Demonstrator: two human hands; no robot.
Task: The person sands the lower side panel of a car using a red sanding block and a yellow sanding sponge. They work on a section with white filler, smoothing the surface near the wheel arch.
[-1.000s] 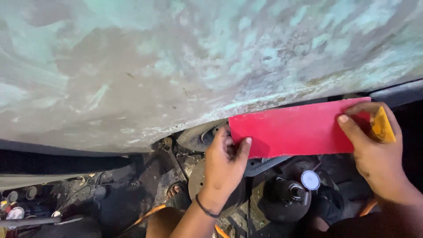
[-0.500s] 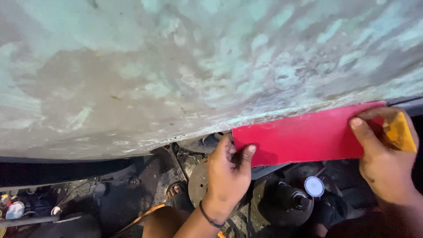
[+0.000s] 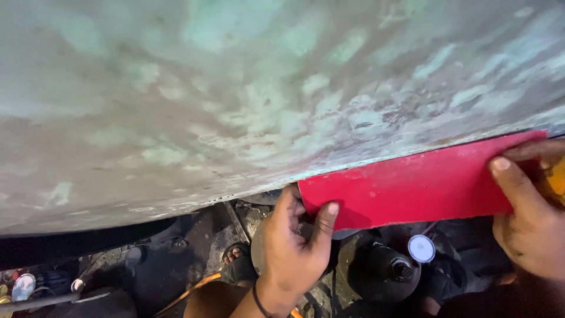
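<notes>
Hands (image 3: 291, 250) (image 3: 527, 215) hold red sheet (image 3: 412, 188) under panel (image 3: 235, 106).

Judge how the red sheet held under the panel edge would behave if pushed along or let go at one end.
The red sheet looks thin and probably light. It spans flat between the left hand and right hand without sagging, so it seems fairly stiff, like card or plastic. Its smooth face would likely slide easily along the sanded panel.

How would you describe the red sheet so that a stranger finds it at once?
Find the large sanded grey-green body panel filling the upper view. Along its lower right edge lies the flat red sheet, pinched by the left hand and right hand. It is the only bright red thing.
</notes>
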